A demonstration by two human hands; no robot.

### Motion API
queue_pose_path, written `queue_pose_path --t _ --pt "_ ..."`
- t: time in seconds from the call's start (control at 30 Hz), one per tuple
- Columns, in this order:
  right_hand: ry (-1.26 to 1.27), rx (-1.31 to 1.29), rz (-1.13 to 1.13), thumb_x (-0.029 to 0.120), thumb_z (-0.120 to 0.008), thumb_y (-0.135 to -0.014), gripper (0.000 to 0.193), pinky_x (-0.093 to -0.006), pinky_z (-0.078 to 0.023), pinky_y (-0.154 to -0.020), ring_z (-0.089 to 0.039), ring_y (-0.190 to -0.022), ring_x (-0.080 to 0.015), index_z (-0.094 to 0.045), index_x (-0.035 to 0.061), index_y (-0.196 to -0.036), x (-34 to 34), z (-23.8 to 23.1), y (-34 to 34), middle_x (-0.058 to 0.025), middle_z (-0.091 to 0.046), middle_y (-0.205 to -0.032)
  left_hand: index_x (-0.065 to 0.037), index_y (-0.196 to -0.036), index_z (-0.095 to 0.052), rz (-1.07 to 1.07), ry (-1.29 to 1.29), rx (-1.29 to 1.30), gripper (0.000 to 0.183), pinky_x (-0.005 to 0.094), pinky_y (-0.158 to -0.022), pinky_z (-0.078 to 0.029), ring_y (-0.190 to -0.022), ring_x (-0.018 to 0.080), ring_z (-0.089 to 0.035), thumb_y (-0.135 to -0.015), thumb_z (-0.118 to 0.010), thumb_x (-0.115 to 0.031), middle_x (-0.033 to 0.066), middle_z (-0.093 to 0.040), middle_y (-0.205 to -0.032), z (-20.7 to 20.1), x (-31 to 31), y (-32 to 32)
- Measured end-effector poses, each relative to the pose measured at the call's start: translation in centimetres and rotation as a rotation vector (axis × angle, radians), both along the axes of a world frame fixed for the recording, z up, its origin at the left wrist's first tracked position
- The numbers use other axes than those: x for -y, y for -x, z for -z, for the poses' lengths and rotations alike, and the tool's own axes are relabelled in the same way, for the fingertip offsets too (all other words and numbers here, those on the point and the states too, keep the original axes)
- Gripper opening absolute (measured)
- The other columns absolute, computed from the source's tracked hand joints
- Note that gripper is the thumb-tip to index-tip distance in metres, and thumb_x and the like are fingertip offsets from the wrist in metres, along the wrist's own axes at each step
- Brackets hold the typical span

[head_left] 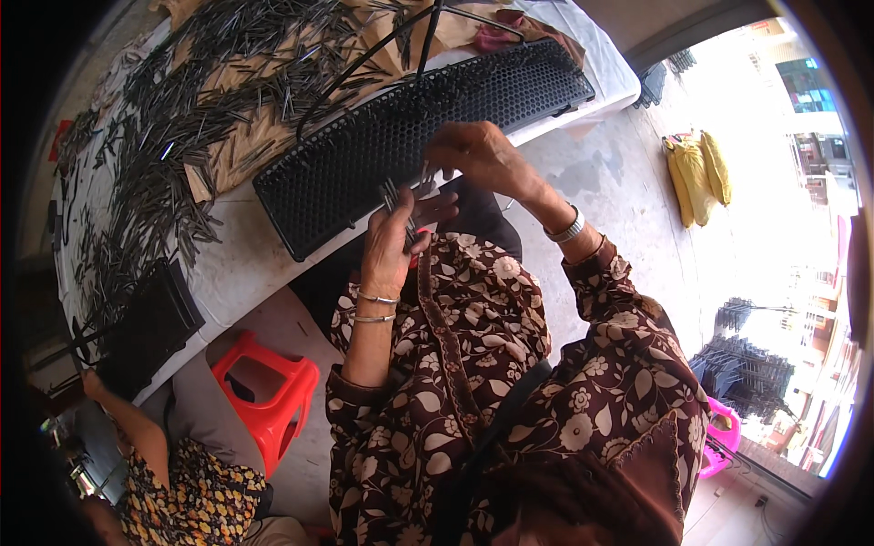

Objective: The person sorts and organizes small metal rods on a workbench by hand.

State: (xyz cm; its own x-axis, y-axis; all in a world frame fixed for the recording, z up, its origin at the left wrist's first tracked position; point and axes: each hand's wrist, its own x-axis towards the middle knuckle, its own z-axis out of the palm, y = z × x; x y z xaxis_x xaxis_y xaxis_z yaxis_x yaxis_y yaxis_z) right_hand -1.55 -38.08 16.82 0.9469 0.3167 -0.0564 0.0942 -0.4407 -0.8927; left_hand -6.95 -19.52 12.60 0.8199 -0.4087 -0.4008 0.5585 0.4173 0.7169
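My left hand is closed round a small bunch of thin dark strips, which stick up past the thumb. Just above it, my right hand has its fingers bent together in a pinch. The fingertips are close to the strips, and what they hold is too small to make out. Both hands are in front of a long black perforated tray lying at the table's near edge. Many small dark pieces stand in the holes along its far part.
Loose dark strips cover the table and brown cardboard. A thin black frame rises behind the tray. Left, a co-worker's arm reaches another black tray, near a red stool. Yellow sacks stand at right.
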Motion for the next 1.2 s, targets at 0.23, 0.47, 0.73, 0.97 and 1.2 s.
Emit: queue_pose_path --t 0.23,0.47,0.73,0.97,1.2 --pt "0.126 0.618 0.291 0.009 -0.063 -0.089 0.012 -0.0304 -0.051 -0.062 -0.066 -0.070 -0.0205 -0.064 -0.0004 -0.096 -1.7 1.9 -3.2 -0.0126 -0.067 -0.081 -0.001 -0.103 -0.061 -0.159 0.053 -0.156 0.035 0.0232 -0.049 -0.037 -0.062 0.0113 -0.056 -0.100 -0.051 -0.034 0.0145 -0.069 -0.085 0.9 0.8 0.0" --pt "0.165 0.709 0.322 0.008 -0.064 -0.088 0.011 -0.0336 -0.050 -0.061 -0.065 -0.068 -0.0258 -0.064 0.0008 -0.097 -2.8 4.4 -5.1 -0.0149 -0.065 -0.082 -0.002 -0.101 -0.056 -0.168 0.280 -0.206 0.029 0.0265 -0.051 -0.041 -0.060 0.0128 -0.051 -0.100 -0.052 -0.030 0.0058 -0.057 -0.072 2.4 0.3 0.4" --pt "0.190 0.716 0.279 0.009 -0.064 -0.088 0.011 -0.0351 -0.050 -0.061 -0.064 -0.067 -0.0279 -0.064 0.0011 -0.096 -3.0 3.9 -5.0 -0.0156 -0.065 -0.080 -0.001 -0.107 -0.057 -0.236 0.261 -0.309 0.031 0.0235 -0.051 -0.034 -0.056 0.0099 -0.043 -0.101 -0.050 -0.030 0.0017 -0.051 -0.069 3.3 0.7 0.6" --pt "0.327 0.669 0.245 0.010 -0.064 -0.086 0.011 -0.0386 -0.051 -0.066 -0.063 -0.074 -0.0332 -0.065 0.0030 -0.094 -2.7 4.9 -5.4 -0.0135 -0.063 -0.081 0.000 -0.102 -0.058 -0.253 0.240 -0.318 0.027 0.0215 -0.049 -0.028 -0.053 0.0062 -0.033 -0.101 -0.050 -0.026 -0.0001 -0.044 -0.070 2.5 0.8 0.4" --pt "0.556 0.780 0.229 0.022 -0.064 -0.086 0.016 -0.0423 -0.045 -0.073 -0.060 -0.082 -0.0303 -0.067 0.0083 -0.093 -3.6 3.9 -5.8 -0.0126 -0.060 -0.087 0.003 -0.103 -0.058 -0.309 0.147 -0.294 0.031 0.0200 -0.047 -0.026 -0.052 0.0059 -0.034 -0.101 -0.051 -0.027 0.0016 -0.047 -0.071 1.2 1.0 0.5"
